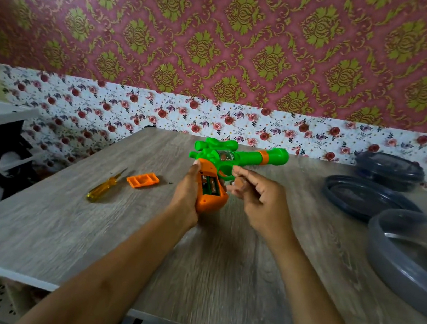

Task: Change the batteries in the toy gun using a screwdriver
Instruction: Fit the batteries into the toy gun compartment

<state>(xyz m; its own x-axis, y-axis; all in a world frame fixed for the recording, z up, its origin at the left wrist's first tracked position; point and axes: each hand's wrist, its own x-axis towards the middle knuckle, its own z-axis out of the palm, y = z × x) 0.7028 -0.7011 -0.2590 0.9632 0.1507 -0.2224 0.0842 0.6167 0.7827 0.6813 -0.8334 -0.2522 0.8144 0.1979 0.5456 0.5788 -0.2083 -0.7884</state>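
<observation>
No readable text anywhere

Nothing legible is showing on the toy gun (234,159), the batteries (210,183) sitting in its open grip at frame centre, the screwdriver (101,187) or the orange cover (142,180) lying to the left; any battery print is blurring out, too small to read.

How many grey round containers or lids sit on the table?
3: a lidded container far right by the wall, a lid before it, a large bowl nearest, cropped.
</observation>
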